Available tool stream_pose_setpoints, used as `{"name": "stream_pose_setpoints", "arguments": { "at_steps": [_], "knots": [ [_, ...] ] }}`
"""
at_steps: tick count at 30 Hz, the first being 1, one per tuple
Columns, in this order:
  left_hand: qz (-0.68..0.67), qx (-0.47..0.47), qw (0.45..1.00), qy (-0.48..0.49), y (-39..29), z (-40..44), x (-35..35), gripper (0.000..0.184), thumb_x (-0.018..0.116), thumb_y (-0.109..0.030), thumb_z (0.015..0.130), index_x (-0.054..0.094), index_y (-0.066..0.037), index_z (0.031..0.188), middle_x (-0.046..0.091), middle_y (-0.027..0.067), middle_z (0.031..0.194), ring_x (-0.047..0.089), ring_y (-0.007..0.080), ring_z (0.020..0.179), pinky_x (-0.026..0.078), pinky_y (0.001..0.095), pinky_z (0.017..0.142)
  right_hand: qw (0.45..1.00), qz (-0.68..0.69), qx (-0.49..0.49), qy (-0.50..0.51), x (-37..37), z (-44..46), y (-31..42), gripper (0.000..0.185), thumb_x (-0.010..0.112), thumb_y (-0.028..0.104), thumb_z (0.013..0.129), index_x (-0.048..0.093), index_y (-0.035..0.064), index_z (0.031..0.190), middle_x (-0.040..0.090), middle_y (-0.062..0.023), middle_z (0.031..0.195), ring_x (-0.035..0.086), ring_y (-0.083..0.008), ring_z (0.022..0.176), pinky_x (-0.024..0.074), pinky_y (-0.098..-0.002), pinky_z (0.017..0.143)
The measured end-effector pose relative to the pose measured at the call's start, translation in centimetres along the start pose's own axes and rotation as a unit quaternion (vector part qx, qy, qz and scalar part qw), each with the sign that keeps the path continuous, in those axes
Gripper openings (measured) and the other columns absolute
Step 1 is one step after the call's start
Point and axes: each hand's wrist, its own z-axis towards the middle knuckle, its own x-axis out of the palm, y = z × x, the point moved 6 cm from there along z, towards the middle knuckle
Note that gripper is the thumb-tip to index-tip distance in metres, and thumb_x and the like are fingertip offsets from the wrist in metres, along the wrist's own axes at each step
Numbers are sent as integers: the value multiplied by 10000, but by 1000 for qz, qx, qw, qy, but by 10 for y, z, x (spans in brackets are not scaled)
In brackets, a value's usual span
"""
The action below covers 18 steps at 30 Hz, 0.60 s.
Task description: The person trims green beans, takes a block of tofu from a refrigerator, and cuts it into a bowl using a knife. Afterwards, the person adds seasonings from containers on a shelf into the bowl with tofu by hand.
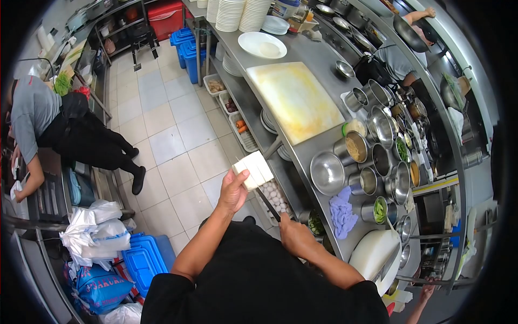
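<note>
On my left hand (232,195) rests a white block of tofu (254,169), held by the thumb and fingers, with cut lines across its top. My right hand (298,237) is wrapped round the dark handle of a knife (270,206). The knife points up and left toward the tofu's lower edge; whether its tip touches the tofu I cannot tell. Below the knife, on the lower shelf, sits a tray of eggs (279,201). A stained white cutting board (294,100) lies on the steel counter ahead of my hands.
Metal bowls (327,173) and pots of ingredients line the counter, beside a crumpled purple cloth (342,211). Stacked white bowls (229,13) stand at the far end. Another person (59,113) bends over the left counter. A blue lidded bin (144,258) stands behind on the left.
</note>
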Motion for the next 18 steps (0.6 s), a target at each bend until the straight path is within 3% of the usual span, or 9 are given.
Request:
{"name": "stream_pose_setpoints", "arguments": {
  "at_steps": [6, 12, 18],
  "knots": [
    [-18, -23, 999, 32, 5, 2, -1, 501, 651, -166, 891, 424, 9, 1302, 578, 113, 1227, 579, 216, 1129, 468, 382, 982, 997, 67, -22, 24, -23, -5, 9, 173, 437, 65, 878, 408, -38, 1013, 611, -340, 741, 612, -515, 712, 481, -595, 673],
    [8, -22, 1000, 14, 9, 2, 0, 499, 639, -182, 897, 429, 0, 1310, 577, 107, 1235, 579, 215, 1134, 459, 393, 994, 1000, -20, 7, 2, -3, -5, 2, 192, 434, 75, 880, 419, -42, 1032, 611, -338, 734, 613, -517, 710, 490, -589, 675],
    [-12, -37, 999, 6, 18, 2, -7, 510, 635, -196, 897, 424, 3, 1317, 576, 106, 1239, 574, 219, 1146, 448, 395, 1007, 998, 22, 28, 51, -19, -6, 9, 179, 450, 72, 868, 425, -47, 999, 613, -349, 749, 616, -526, 724, 493, -578, 698]
  ]
}}
